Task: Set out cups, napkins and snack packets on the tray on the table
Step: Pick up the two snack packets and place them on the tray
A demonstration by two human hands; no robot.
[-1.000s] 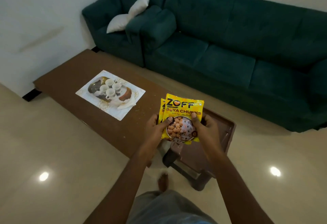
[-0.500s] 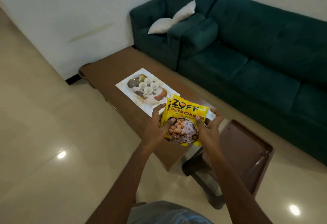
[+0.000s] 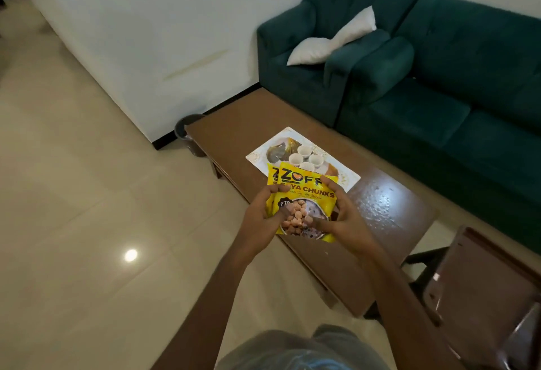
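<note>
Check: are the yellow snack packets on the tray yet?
No, both yellow snack packets are held above the brown table by the left hand and right hand.

tray (image 3: 257, 155) near half hidden behind snack packets (image 3: 307, 191), rear packet mostly covered

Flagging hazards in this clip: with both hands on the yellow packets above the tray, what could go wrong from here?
1. The snack packets, two overlapped, are pinched between the left hand and right hand; the rear one might slip out.
2. The white cups stand clustered on the tray, so a packet set down carelessly could tip one.
3. The packets hide part of the tray, making placement harder to judge.
</note>
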